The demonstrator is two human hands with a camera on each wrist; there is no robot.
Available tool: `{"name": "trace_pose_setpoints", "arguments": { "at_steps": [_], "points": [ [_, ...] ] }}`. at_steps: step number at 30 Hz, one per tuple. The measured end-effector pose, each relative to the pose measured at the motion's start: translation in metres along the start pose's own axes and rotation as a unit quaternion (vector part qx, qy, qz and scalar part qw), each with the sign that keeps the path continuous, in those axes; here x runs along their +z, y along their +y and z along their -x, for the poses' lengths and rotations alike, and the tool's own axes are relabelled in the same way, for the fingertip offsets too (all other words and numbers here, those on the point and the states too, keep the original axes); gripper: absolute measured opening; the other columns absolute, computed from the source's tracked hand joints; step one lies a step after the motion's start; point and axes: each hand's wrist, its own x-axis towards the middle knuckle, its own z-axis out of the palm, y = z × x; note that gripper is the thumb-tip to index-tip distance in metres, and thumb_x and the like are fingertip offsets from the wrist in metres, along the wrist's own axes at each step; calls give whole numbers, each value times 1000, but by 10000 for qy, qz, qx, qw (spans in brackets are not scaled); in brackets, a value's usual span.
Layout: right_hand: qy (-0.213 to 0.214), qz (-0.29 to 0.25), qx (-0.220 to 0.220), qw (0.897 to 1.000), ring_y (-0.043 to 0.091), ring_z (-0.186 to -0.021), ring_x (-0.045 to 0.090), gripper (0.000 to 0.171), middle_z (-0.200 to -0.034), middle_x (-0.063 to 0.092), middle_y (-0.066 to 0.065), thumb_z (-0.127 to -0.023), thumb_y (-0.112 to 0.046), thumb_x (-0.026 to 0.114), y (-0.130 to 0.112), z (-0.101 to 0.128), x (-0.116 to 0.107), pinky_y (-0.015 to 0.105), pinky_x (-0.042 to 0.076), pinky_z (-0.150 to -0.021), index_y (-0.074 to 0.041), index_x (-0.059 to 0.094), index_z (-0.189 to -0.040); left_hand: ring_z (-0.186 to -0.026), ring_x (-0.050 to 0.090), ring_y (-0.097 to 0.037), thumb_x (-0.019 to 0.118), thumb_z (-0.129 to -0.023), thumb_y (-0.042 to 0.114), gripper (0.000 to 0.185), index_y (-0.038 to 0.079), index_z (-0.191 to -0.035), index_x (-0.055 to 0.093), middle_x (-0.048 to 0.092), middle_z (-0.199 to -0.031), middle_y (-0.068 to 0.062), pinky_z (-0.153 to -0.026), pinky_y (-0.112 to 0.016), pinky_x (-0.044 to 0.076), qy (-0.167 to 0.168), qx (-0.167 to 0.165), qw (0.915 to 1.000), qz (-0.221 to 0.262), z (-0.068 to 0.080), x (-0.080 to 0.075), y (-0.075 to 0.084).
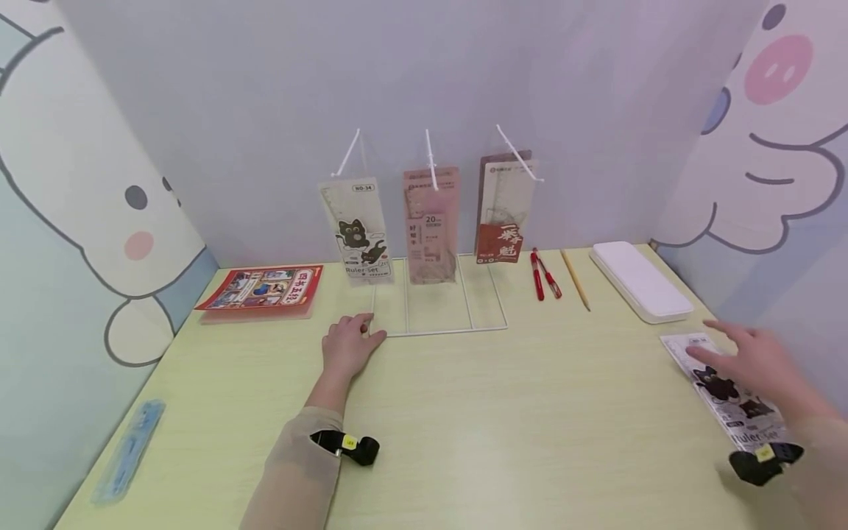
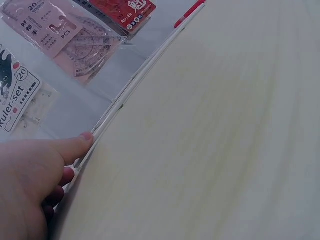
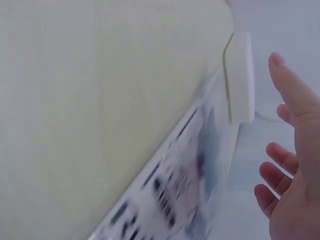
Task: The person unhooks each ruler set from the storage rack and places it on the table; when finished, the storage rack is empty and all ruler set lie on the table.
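My left hand holds the front left corner of a white wire display rack; in the left wrist view the thumb lies on the wire and the other fingers curl beside it. From the rack's hooks hang a black-cat ruler set, a pink ruler set and a ruler set with a red label. At the right, my right hand hovers over another black-cat ruler set lying on the table, its fingers spread and holding nothing. That pack is blurred in the right wrist view.
A white case stands at the back right. Beside it lie a yellow pencil and red pens. A red booklet is at the back left, and a blue ruler pack near the left edge. Walls border the table.
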Motion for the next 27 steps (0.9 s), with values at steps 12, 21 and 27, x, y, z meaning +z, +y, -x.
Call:
{"name": "trace_pose_setpoints", "arguments": {
  "at_steps": [12, 21, 27],
  "points": [
    [121, -1461, -1017, 9840, 48, -119, 39, 65, -142, 29, 28, -90, -42, 59, -155, -97, -5, 62, 31, -93, -5, 40, -141, -98, 47, -29, 62, -86, 46, 53, 18, -130, 56, 56, -103, -4, -84, -47, 34, -23, -56, 10000, -18, 0, 1, 1],
    [-11, -1854, -1184, 9755, 43, -131, 27, 66, -154, 13, 12, -89, -46, 59, -227, -138, -15, 62, 27, -98, -13, 40, -142, -93, 46, -28, 63, -86, 45, 52, 17, -129, 57, 54, -97, -2, -81, -46, 33, 39, -20, 10000, 35, -1, 1, 4],
    [-46, -2075, -1260, 9701, 41, -127, 31, 65, -152, 17, 12, -88, -46, 61, -245, -147, -16, 60, 32, -95, -17, 41, -142, -93, 46, -28, 63, -86, 45, 52, 16, -129, 57, 54, -97, -3, -81, -45, 33, 35, -47, 10000, -6, -2, 2, 0]
  ]
}}
